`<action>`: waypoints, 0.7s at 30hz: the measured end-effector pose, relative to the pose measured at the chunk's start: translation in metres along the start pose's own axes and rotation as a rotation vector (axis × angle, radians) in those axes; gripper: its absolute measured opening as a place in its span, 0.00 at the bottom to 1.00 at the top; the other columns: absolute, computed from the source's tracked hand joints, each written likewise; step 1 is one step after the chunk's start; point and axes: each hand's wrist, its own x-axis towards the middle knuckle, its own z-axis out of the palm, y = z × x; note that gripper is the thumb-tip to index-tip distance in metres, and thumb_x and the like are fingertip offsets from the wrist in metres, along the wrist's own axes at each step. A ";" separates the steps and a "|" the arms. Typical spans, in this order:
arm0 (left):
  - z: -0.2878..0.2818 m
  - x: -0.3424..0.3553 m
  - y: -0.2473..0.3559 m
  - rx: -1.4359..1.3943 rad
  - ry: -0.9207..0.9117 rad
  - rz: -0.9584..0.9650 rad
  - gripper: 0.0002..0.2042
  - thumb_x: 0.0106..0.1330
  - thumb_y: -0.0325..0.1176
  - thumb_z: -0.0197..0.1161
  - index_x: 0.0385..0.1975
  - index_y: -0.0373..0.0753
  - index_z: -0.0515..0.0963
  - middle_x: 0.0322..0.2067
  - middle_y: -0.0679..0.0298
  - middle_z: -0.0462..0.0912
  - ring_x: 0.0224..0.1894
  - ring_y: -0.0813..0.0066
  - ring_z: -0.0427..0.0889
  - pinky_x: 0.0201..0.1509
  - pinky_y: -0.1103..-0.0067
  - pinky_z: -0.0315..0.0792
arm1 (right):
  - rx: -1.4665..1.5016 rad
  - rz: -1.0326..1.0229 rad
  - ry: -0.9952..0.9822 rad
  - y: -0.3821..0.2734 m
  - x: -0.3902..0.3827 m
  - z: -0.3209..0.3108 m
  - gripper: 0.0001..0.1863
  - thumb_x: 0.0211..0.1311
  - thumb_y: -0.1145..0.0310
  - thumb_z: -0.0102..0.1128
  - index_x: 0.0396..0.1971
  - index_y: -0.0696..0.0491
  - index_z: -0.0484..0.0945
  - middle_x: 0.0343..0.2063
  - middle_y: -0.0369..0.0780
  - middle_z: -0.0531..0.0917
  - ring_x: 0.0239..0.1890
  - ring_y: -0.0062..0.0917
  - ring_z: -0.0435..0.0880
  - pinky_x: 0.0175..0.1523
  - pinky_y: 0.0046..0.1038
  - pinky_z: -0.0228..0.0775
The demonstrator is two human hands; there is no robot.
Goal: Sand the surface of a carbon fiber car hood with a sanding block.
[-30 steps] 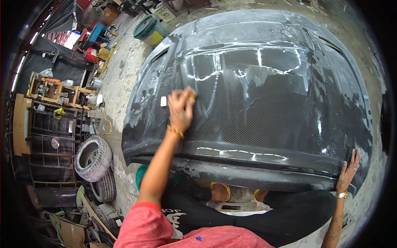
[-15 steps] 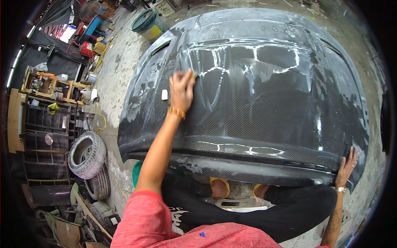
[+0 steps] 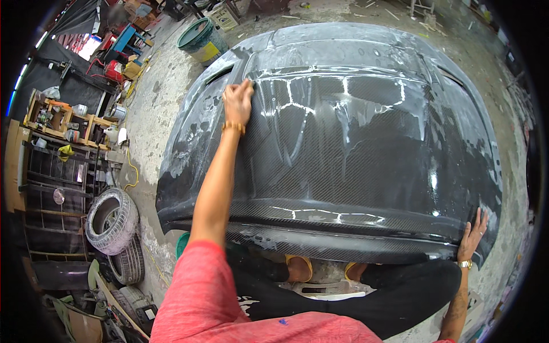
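Note:
A large black carbon-fibre car hood (image 3: 366, 166), wet and streaked with pale grey film, lies in front of me. Towards its far left, by the raised crease near the left vent slot, my left hand (image 3: 237, 104) presses down with curled, closed fingers. Something small shows at the fingertips, too hidden to name. My right hand (image 3: 472, 235) rests flat on the near right corner of the hood, fingers stretched and holding nothing.
Beyond the hood's far left stands a green bucket (image 3: 201, 41). Tyres (image 3: 113, 220) lie on the concrete floor at left, near a wooden shelf (image 3: 86, 123) with containers. A yellow cord (image 3: 135, 171) runs there. My feet are under the hood's near edge.
My left hand has slid farther away and slightly left along the hood. The small white block that lay beside it no longer shows. My right hand stays on the corner; the view has shifted slightly.

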 end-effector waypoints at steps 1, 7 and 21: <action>-0.009 -0.024 0.027 -0.029 -0.032 0.120 0.17 0.66 0.35 0.66 0.55 0.44 0.84 0.44 0.52 0.79 0.48 0.53 0.75 0.57 0.64 0.70 | -0.052 0.026 -0.006 0.010 -0.007 -0.012 0.31 0.79 0.50 0.39 0.76 0.44 0.59 0.78 0.42 0.54 0.80 0.42 0.47 0.80 0.49 0.32; -0.026 0.026 0.020 0.037 -0.080 0.060 0.17 0.66 0.37 0.66 0.54 0.44 0.85 0.46 0.49 0.79 0.49 0.51 0.76 0.59 0.62 0.69 | 0.014 -0.004 0.014 0.002 0.001 -0.013 0.31 0.79 0.49 0.37 0.76 0.46 0.60 0.78 0.43 0.54 0.80 0.42 0.47 0.80 0.48 0.33; -0.014 0.058 0.015 0.128 0.000 0.116 0.15 0.68 0.36 0.64 0.52 0.43 0.85 0.42 0.50 0.79 0.46 0.52 0.75 0.54 0.62 0.71 | 0.083 0.031 -0.020 -0.013 0.002 -0.015 0.31 0.79 0.49 0.37 0.76 0.46 0.60 0.78 0.42 0.53 0.80 0.42 0.46 0.80 0.49 0.33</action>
